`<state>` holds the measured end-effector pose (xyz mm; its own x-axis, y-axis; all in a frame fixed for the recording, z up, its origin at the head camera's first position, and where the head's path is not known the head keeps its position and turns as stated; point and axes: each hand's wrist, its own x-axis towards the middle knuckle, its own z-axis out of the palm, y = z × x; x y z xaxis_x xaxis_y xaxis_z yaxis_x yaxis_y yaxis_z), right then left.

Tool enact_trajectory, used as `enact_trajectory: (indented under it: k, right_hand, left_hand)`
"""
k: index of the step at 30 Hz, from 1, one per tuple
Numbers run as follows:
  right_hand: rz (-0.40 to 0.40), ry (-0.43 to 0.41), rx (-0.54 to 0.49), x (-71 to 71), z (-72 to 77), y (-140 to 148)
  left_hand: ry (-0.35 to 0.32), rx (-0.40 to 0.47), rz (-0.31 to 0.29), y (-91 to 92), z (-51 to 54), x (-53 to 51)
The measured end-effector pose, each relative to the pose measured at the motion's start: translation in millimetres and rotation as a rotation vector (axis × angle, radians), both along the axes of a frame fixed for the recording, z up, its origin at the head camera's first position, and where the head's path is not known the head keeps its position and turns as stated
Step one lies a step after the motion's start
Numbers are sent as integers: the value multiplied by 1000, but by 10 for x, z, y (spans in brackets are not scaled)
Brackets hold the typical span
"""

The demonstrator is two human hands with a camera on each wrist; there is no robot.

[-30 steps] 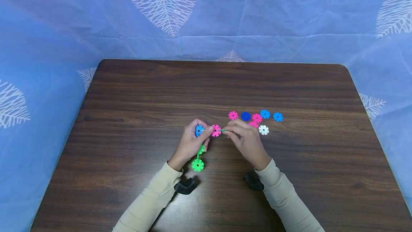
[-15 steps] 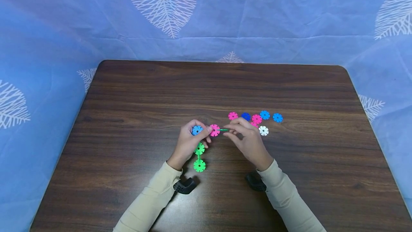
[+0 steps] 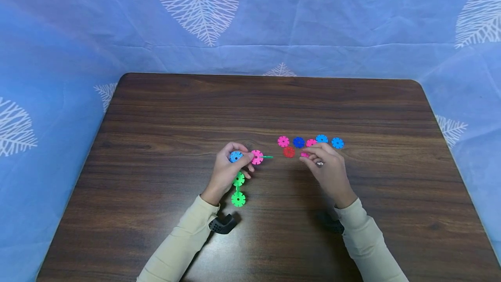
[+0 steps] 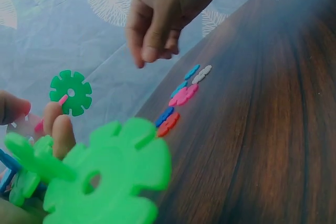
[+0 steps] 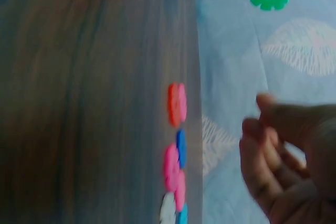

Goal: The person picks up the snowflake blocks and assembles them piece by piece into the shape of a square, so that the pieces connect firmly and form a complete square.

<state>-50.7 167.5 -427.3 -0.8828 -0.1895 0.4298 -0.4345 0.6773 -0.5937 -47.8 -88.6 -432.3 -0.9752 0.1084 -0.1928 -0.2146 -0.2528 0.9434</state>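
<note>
My left hand (image 3: 228, 169) pinches a pink notched disc (image 3: 257, 157) between thumb and fingers. A green disc (image 4: 71, 93) is slotted edge-on into the pink one's right side. A light blue disc (image 3: 236, 156) shows within the same hand. Below it hang two bright green discs, the lower one (image 3: 238, 199) large in the left wrist view; how they all join is partly hidden by my fingers. My right hand (image 3: 326, 171) hovers over the loose discs, fingers loosely bent and nothing between them. Part of a white disc (image 4: 201, 74) shows beneath it in the head view.
Loose discs lie on the brown table (image 3: 176, 112): a red one (image 3: 289, 152), a dark blue one (image 3: 298, 142), a pink one (image 3: 283, 141), light blue ones (image 3: 338, 142) and others partly under my right hand. Blue leaf-patterned cloth (image 3: 313, 12) surrounds the table's far edge.
My right hand has let go of the green disc and moved right, over the loose discs, uncovering the red one. My left hand has shifted slightly left with the joined discs.
</note>
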Motion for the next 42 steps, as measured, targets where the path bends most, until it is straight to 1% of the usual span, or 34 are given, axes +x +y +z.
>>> enact_trajectory:
  k: [3,6,10,15,16,21,22,23,27,31,33,35,37,39,42]
  right_hand:
    - [-121,-2,46,1,-33,93]
    - [-221,-15,104,1,-76,185]
    - [-285,-70,161,14,-124,284]
    - [-295,-155,171,34,-163,333]
    - [-295,-167,173,30,-167,337]
    - [-315,-208,208,-6,-181,352]
    - [-320,-212,218,-11,-184,354]
    - [-326,-217,227,-14,-187,354]
    - [-337,-237,256,-21,-178,333]
    - [-336,-293,261,-31,-134,310]
    - [-344,-341,245,-36,-106,305]
    - [-370,-402,207,-38,-85,304]
    - [-396,-442,168,-35,-76,306]
    - [-416,-459,132,-30,-83,314]
    - [-418,-443,90,-21,-108,330]
  left_hand:
    - [-6,2,1,-1,4,0]
    - [-15,-9,0,5,8,2]
    - [-26,-28,2,17,2,14]
    - [-30,-52,0,36,-19,33]
    - [-15,-59,-8,36,-87,23]
    - [-9,-63,-15,52,-107,16]
    - [-12,-61,-17,52,-102,15]
    - [-28,-56,-10,57,-38,22]
    - [-43,-54,-6,51,-15,16]
    - [-38,-53,-5,42,-16,12]
    - [-32,-57,-10,40,-15,11]
    - [-28,-61,-15,38,-9,12]
    - [-21,-64,-18,36,1,13]
    - [-17,-66,-20,35,8,14]
    - [-18,-67,-21,30,15,16]
